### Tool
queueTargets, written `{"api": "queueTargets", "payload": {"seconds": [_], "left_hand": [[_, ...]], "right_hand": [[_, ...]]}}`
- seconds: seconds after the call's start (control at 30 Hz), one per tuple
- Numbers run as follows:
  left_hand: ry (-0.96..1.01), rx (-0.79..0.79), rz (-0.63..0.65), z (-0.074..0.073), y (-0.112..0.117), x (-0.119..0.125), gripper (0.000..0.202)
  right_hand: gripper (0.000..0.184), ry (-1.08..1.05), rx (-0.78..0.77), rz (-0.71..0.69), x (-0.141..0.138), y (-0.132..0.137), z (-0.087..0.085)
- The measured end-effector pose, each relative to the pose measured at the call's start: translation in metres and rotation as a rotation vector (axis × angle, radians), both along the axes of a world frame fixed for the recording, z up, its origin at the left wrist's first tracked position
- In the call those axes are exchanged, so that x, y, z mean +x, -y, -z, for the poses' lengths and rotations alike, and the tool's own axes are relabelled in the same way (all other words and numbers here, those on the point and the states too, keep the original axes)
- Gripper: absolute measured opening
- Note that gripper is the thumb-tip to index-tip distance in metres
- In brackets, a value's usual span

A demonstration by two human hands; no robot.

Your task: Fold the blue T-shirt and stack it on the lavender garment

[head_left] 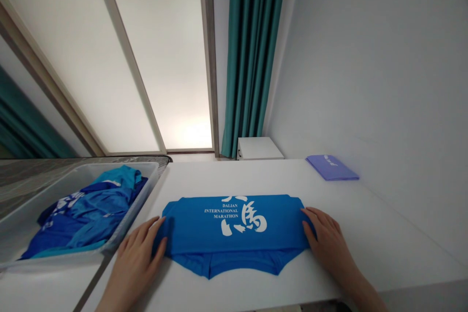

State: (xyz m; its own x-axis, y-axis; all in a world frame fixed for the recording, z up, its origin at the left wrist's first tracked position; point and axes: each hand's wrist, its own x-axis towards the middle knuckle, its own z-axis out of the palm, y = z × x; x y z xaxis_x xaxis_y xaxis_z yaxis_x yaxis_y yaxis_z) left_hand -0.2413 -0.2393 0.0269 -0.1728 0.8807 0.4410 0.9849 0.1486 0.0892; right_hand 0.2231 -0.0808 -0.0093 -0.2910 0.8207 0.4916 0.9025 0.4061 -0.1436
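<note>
A blue T-shirt [186, 234] with white "DALIAN INTERNATIONAL MARATHON" lettering lies on the white table [234, 175], folded into a wide band. Its neckline edge shows below the band, towards me. At the shirt's left end, my left hand [137, 256] holds the side edge, thumb and forefinger on the fabric. My right hand [329, 241] has the opposite edge between thumb and fingers. How firmly each hand pinches the cloth is hard to see.
On the left stands a translucent plastic bin [153, 175] with several crumpled blue garments [98, 209]. A folded purple cloth item [332, 168] lies at the far right, against the wall [383, 83]. Beyond the table are a white cabinet [259, 147] and green curtains [252, 58].
</note>
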Motion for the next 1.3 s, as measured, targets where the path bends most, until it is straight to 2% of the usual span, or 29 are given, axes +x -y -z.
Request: {"api": "queueTargets", "payload": {"seconds": [0.13,0.2,0.3,0.43,0.6,0.87,1.1,1.3], "left_hand": [[-0.117,0.043,0.22,0.005,-0.018,0.022,0.051],[-0.172,-0.001,0.294,0.007,-0.03,0.035,0.054],[-0.202,-0.057,0.323,0.011,-0.044,0.049,0.056],[-0.217,-0.063,0.336,0.022,-0.053,0.05,0.056],[-0.236,-0.046,0.306,0.027,-0.053,0.049,0.055],[-0.211,-0.092,0.291,0.025,-0.053,0.051,0.055],[-0.18,-0.13,0.315,0.024,-0.054,0.048,0.056],[-0.157,-0.15,0.319,0.023,-0.066,0.046,0.056]], "right_hand": [[0.048,0.035,-0.044,-0.132,-0.033,-0.005,-0.004],[0.051,0.072,-0.112,-0.194,-0.054,-0.002,-0.009],[0.051,0.122,-0.221,-0.287,-0.083,0.007,-0.016],[0.053,0.151,-0.322,-0.38,-0.104,0.014,-0.018],[0.054,0.189,-0.34,-0.437,-0.104,0.006,-0.017],[0.056,0.195,-0.354,-0.476,-0.1,-0.003,-0.024],[0.056,0.17,-0.332,-0.487,-0.1,-0.003,-0.021],[0.056,0.187,-0.303,-0.502,-0.102,-0.017,-0.018]]}}
